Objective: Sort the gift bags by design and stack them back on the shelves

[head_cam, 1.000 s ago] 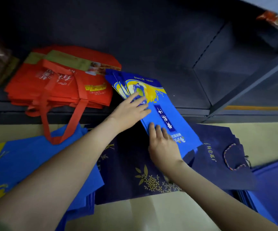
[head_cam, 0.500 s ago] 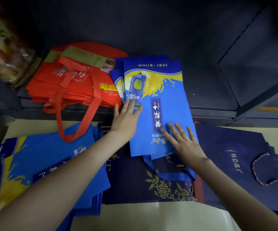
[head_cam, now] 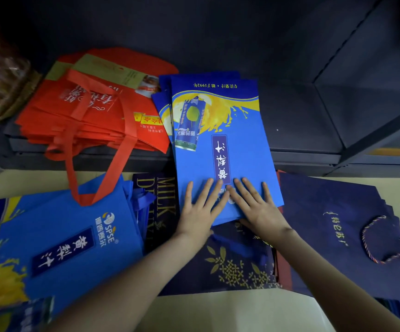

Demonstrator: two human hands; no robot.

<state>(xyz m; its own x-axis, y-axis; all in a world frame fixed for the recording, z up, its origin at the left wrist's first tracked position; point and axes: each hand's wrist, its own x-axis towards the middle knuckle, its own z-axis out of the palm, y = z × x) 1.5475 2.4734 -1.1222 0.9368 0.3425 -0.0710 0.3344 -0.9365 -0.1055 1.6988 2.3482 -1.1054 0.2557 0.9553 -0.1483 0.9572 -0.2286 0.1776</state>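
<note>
A small stack of bright blue gift bags with a yellow splash (head_cam: 239, 149) lies half on the dark bottom shelf (head_cam: 297, 121), its near end overhanging the floor. My left hand (head_cam: 200, 212) and my right hand (head_cam: 254, 207) press flat, side by side, on that near end, fingers spread. To the left on the shelf sits a stack of red bags (head_cam: 93, 109) with a long red handle (head_cam: 120, 164) hanging over the edge.
On the floor lie more blue bags (head_cam: 62, 248) at the left, dark navy bags with gold flowers (head_cam: 237, 267) under my wrists, and navy bags with a rope handle (head_cam: 342, 226) at the right. A shelf upright (head_cam: 381, 137) slants at the right. Packaged goods (head_cam: 0, 77) sit far left.
The blue stack has turned straight and slid further onto the shelf. Both hands have come together at its near end, where they now lie flat.
</note>
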